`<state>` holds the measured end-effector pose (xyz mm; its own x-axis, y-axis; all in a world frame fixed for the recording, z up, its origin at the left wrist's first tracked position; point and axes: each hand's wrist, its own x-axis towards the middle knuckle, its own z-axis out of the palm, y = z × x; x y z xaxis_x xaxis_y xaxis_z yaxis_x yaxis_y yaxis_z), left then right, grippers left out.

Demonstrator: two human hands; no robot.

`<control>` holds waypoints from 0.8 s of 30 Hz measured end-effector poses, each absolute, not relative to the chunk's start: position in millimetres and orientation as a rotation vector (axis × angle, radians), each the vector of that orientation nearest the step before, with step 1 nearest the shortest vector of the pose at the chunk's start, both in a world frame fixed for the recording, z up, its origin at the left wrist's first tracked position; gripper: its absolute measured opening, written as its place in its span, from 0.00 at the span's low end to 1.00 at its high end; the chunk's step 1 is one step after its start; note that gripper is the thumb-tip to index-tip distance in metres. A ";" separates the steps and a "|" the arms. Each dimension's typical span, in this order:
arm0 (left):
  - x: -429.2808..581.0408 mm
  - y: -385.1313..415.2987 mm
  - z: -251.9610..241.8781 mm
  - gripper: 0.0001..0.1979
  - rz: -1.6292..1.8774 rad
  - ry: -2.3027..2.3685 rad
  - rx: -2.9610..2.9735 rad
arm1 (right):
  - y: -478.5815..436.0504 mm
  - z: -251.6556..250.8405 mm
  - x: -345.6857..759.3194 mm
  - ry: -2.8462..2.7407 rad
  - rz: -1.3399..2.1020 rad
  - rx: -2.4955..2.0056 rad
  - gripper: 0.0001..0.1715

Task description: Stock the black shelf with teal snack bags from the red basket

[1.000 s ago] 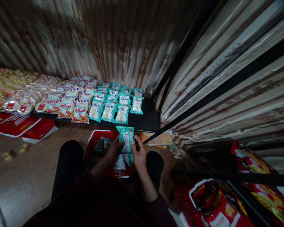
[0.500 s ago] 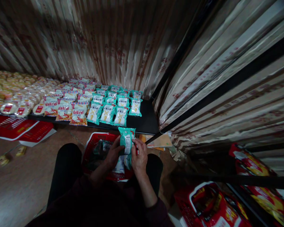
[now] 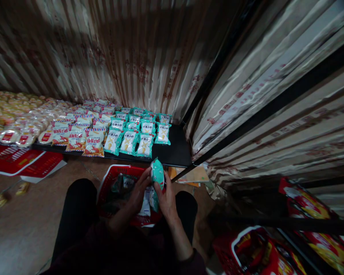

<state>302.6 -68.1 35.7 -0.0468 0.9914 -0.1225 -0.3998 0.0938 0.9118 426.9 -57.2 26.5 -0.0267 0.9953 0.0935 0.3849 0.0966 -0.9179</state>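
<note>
My left hand (image 3: 137,193) and my right hand (image 3: 166,196) are both closed on a teal snack packet (image 3: 157,173), held upright and seen nearly edge-on above my lap. A second teal packet (image 3: 153,198) hangs lower between my hands. Right under them sits a red shopping basket (image 3: 112,175) between my knees, with more packets inside. Ahead lies a black shelf (image 3: 176,147) with rows of matching teal packets (image 3: 129,141).
Left of the teal rows lie red-striped snack packets (image 3: 93,144) and round clear-wrapped pastries (image 3: 17,122). Striped curtains hang behind the shelf and at the right. Red cardboard (image 3: 20,162) lies on the floor at left; another red basket (image 3: 255,250) stands at the lower right.
The top teal packet has turned from facing me to nearly edge-on, and my hands have closed in around it. The view has shifted slightly downward.
</note>
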 end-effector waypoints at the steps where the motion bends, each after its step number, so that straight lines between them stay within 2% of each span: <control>1: 302.8 -67.8 33.9 0.22 1.340 1.028 0.804 | -56.4 26.4 426.4 -1.537 0.958 -1.418 0.36; 7: 303.4 -67.1 26.9 0.22 1.337 1.172 0.924 | -51.7 20.7 427.5 -1.404 1.001 -1.453 0.36; 14: 306.7 -62.6 10.0 0.22 1.310 1.245 1.181 | -45.6 10.9 431.3 -0.967 1.289 -1.178 0.37; 18: 311.3 -56.9 0.2 0.23 1.362 1.221 1.329 | -40.3 8.8 434.7 -0.777 1.362 -1.169 0.37; 24: 321.5 -42.0 -7.1 0.20 1.420 1.305 1.513 | -25.0 11.1 445.9 -0.718 1.439 -1.181 0.33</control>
<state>321.5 -42.0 -7.1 -0.0963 0.9509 0.2942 0.2131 -0.2690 0.9393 445.9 -25.0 11.1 0.0830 0.9579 -0.2748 -0.3563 -0.2290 -0.9059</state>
